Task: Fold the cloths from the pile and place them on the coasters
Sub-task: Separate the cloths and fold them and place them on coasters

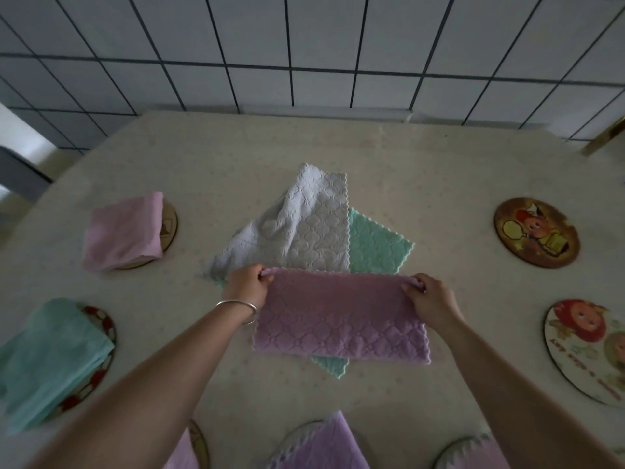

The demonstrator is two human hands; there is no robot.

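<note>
Both hands' grip on one purple cloth

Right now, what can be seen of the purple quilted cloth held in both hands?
The purple quilted cloth looks like soft microfibre with a scalloped edge. It lies flat and rectangular, seemingly folded once. The left hand and right hand pinch its far corners. It overlaps the grey cloth and green cloth of the pile.
</note>
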